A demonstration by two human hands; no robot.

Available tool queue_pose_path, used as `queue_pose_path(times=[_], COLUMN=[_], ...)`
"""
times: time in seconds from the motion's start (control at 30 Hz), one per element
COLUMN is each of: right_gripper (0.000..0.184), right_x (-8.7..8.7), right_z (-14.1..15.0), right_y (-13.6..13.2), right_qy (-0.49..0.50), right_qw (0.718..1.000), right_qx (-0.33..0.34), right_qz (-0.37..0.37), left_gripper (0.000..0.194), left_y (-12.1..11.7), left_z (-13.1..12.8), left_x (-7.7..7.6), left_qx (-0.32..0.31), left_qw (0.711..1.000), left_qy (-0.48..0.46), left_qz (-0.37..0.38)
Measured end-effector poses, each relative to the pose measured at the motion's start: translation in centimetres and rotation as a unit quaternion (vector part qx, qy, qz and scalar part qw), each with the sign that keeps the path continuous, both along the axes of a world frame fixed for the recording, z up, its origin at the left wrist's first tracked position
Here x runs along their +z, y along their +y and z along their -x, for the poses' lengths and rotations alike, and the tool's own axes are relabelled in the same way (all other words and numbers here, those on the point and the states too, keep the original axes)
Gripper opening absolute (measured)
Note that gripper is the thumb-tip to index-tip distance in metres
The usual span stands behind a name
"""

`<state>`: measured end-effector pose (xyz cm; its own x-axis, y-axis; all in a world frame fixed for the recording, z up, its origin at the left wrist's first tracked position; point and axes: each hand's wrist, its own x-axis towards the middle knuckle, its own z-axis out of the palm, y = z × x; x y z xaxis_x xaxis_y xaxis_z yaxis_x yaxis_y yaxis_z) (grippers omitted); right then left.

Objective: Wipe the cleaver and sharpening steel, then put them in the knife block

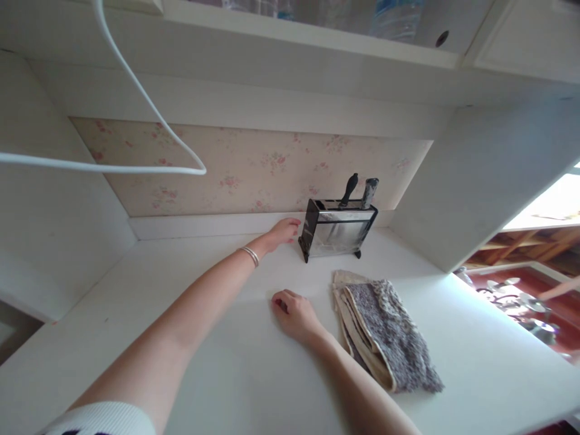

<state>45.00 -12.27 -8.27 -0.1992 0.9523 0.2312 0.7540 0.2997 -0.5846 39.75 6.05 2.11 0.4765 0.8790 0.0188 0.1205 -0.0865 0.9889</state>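
Observation:
My left hand reaches far across the white counter and touches the left end of a knife holder, fingers curled against its dark side. A silver bracelet circles that wrist. The holder is clear-fronted with a black frame and carries two knives, their handles sticking up. My right hand rests knuckles-up on the counter with its fingers curled under, just left of a folded grey and beige cloth. Nothing shows inside the right hand.
A floral backsplash runs behind the counter, under a white shelf with bottles. A white cord loops down at the upper left. A white side wall closes the right; beyond it lies a red surface with metal utensils.

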Motion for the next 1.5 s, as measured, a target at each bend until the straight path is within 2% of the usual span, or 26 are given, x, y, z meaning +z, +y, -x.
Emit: queue_pose_path(times=[0.17,0.37,0.47,0.57,0.63,0.73,0.83,0.93,1.07,1.2,1.33,1.5], right_gripper=[0.017,0.018,0.018,0.020,0.020,0.020,0.023,0.024,0.027,0.023,0.021,0.021], right_x=[0.1,0.0,0.4,0.8,0.9,1.0,1.1,1.2,1.0,0.9,0.9,0.9], right_z=[-0.1,0.2,0.8,2.3,3.8,6.6,9.3,11.0,11.0,10.0,9.8,10.0], right_y=[0.0,0.0,-0.1,-0.4,-0.7,-1.2,-1.6,-1.9,-2.1,-2.3,-2.7,-3.1], right_qy=[0.007,0.002,-0.005,0.007,0.036,0.100,0.148,0.151,0.164,0.185,0.159,0.144], right_qw=[1.000,1.000,1.000,1.000,0.999,0.994,0.987,0.986,0.980,0.973,0.981,0.985], right_qx=[0.008,0.000,-0.012,-0.015,0.000,0.026,0.049,0.052,0.054,0.061,0.074,0.091], right_qz=[-0.003,0.003,0.009,0.023,0.028,0.029,0.041,0.056,0.097,0.121,0.083,0.028], left_gripper=[0.032,0.031,0.031,0.028,0.024,0.021,0.018,0.020,0.029,0.030,0.027,0.030], left_y=[-2.7,-9.2,-12.6,-15.7,-17.2,-18.5,-19.0,-19.3,-19.6,-19.6,-19.7,-19.8], left_z=[6.5,14.2,16.9,18.6,19.3,20.0,20.5,20.9,21.3,21.3,21.1,21.2], left_x=[-2.7,-6.3,-7.9,-9.1,-9.5,-9.7,-9.5,-9.2,-8.9,-9.4,-10.1,-9.8], left_qx=[0.019,0.040,0.033,0.062,0.086,0.088,0.093,0.115,0.102,0.094,0.100,0.114], left_qw=[0.995,0.983,0.979,0.982,0.986,0.992,0.994,0.993,0.994,0.995,0.995,0.993], left_qy=[0.091,0.144,0.145,0.134,0.112,0.065,0.029,0.004,0.000,0.002,0.015,0.008], left_qz=[-0.029,-0.109,-0.138,-0.117,-0.085,-0.060,-0.046,-0.005,0.049,0.030,-0.025,0.028])
